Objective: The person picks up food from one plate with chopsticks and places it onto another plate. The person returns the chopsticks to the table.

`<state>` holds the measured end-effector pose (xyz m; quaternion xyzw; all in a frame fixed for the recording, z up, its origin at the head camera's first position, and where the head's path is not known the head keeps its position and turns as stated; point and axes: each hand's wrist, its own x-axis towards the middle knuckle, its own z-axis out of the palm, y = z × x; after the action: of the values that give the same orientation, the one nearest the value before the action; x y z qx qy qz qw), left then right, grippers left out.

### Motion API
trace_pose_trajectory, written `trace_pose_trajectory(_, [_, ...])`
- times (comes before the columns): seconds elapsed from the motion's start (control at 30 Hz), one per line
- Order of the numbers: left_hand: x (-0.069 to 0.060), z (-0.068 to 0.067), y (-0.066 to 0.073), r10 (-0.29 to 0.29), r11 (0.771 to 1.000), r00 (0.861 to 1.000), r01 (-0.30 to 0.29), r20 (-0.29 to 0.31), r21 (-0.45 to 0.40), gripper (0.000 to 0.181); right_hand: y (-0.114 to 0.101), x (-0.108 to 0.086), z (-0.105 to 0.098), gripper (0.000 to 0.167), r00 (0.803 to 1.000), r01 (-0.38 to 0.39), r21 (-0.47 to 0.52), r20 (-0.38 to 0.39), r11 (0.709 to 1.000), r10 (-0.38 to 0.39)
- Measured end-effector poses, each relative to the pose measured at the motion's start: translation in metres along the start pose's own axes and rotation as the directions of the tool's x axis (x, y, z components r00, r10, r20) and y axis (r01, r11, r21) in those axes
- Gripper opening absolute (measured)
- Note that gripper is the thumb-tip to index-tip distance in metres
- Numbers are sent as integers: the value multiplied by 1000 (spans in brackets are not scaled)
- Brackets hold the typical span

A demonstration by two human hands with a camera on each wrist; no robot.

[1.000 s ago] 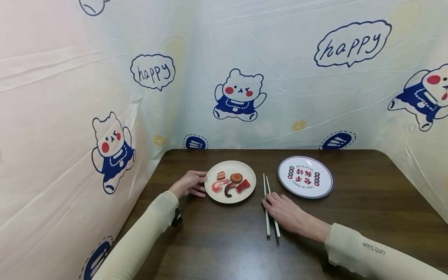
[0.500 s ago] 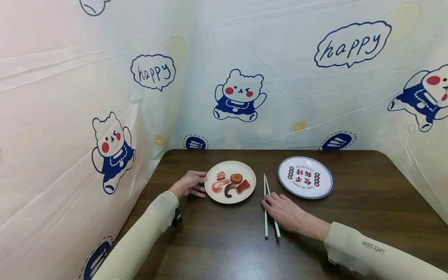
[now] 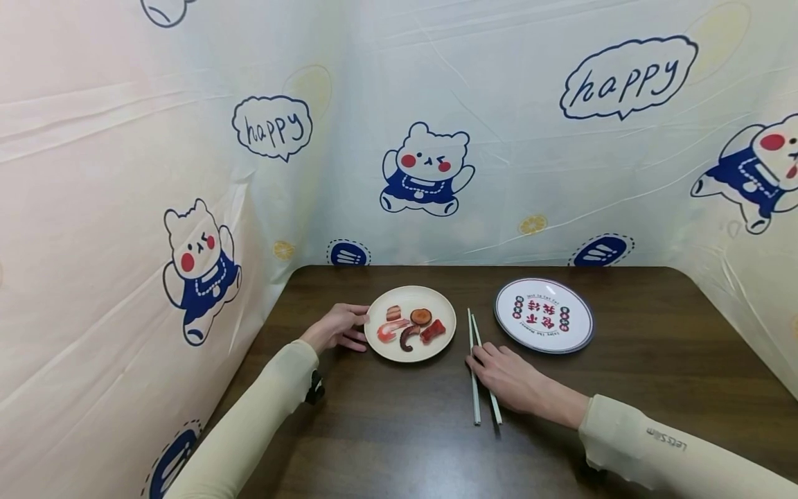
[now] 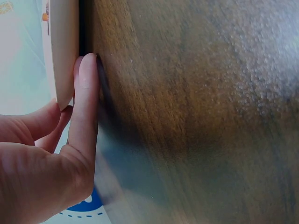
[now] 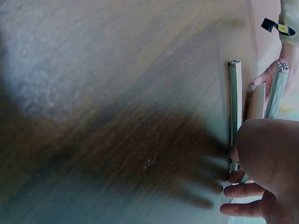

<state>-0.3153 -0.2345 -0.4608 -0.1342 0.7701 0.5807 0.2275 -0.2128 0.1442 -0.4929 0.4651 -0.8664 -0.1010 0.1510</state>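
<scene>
In the head view my left hand [image 3: 337,327] is at the left rim of a cream plate [image 3: 382,346]. The left wrist view shows its thumb on the rim of the plate [image 4: 64,56] and fingers against the underside, pinching the edge. On the plate lie a shrimp [image 3: 388,333], a round brown slice [image 3: 420,317], a striped meat slice [image 3: 393,313], a dark curled tentacle [image 3: 408,339] and a red piece [image 3: 433,332]. My right hand [image 3: 501,374] holds a pair of pale green chopsticks [image 3: 476,409], slightly spread at the near ends; the palm hides part of them.
A white plate with a blue rim and red characters [image 3: 544,316] stands at the right, beyond my right hand. Everything rests on a dark wooden table [image 3: 386,430]. Printed curtains [image 3: 349,173] enclose the table's back and sides.
The near ends of the chopsticks have shifted slightly, first left, then back right. My left hand and both plates stay where they were.
</scene>
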Motion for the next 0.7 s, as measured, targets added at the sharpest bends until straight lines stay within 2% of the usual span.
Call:
trace_pose_trajectory(0.47, [2,0,-1,3,1000,1000,-3,2,-1,46,0,-2,-1,48,999,-22,28,45,999,21])
trace_pose_trajectory(0.7, [3,0,-1,2,1000,1000,-2,1,1,45,5,-1,-6,62,998,-36,76,51,996,32])
